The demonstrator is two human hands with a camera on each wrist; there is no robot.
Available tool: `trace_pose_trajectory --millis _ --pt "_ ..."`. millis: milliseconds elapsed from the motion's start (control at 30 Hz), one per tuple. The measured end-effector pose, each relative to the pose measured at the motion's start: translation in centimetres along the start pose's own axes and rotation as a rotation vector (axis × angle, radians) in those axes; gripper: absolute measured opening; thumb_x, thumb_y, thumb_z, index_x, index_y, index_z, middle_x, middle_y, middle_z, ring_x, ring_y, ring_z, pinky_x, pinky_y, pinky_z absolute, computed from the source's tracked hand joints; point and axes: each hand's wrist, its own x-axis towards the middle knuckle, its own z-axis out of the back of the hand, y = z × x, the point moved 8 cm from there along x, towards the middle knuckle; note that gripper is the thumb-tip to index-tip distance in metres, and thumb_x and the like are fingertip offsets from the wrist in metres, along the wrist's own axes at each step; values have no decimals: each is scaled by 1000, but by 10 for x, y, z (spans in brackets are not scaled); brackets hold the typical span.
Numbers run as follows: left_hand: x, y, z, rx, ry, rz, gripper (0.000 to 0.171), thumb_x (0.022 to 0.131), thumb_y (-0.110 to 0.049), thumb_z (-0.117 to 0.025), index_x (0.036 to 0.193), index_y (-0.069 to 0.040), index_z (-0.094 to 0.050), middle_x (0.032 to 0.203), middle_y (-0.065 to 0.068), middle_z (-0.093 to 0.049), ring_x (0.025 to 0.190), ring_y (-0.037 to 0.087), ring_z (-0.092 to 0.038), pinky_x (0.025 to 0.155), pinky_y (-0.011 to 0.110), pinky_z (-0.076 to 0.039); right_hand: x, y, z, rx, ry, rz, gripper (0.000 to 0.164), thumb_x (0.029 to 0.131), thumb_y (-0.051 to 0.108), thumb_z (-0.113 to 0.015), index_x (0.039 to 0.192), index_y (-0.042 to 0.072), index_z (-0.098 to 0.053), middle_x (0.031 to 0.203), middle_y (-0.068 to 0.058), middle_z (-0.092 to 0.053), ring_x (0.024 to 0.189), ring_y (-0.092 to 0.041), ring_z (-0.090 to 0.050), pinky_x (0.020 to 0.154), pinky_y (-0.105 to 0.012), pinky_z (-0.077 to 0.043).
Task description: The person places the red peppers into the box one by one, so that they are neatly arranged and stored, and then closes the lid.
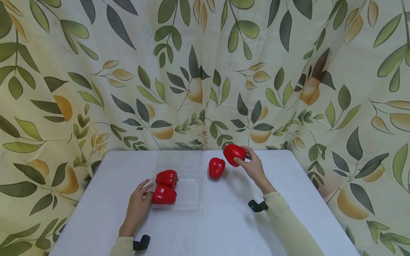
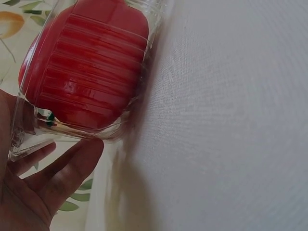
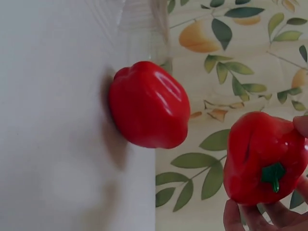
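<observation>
My right hand (image 1: 254, 168) grips a red bell pepper (image 1: 234, 155), raised above the far part of the table; its green stem (image 3: 274, 175) shows in the right wrist view. Just left of it, another red bell pepper (image 1: 216, 168) rests on the table. Two more bell peppers, a rear one (image 1: 166, 178) and a front one (image 1: 164, 195), lie along the left side of a clear plastic container (image 1: 189, 205). At that side my left hand (image 1: 138, 203) holds the container's rim, fingertips (image 2: 91, 149) against its wall in the left wrist view.
The container's clear lid (image 1: 179, 159) lies folded back behind its tray. A white table (image 1: 230, 227) carries everything, and a curtain (image 1: 205, 71) printed with leaves and fruit hangs along its back edge and sides.
</observation>
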Motion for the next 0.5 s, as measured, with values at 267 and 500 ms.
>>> trace_pose_trajectory --millis 267,500 --pt "-1 2 -1 -5 -4 7 35 96 -13 -57 131 -7 -63 149 9 -49 115 34 -64 85 40 -60 -9 9 -8 8 38 31 75 84 23 -76 148 19 -37 148 -13 -43 134 -36 -43 95 -52 -55" --pt "1 -2 2 -5 -31 -32 33 95 -10 -56 127 -5 -65 146 10 -52 107 32 -68 70 21 -57 -18 13 -13 -1 47 60 74 84 25 -76 147 19 -39 146 -12 -46 130 -33 -47 99 -51 -53"
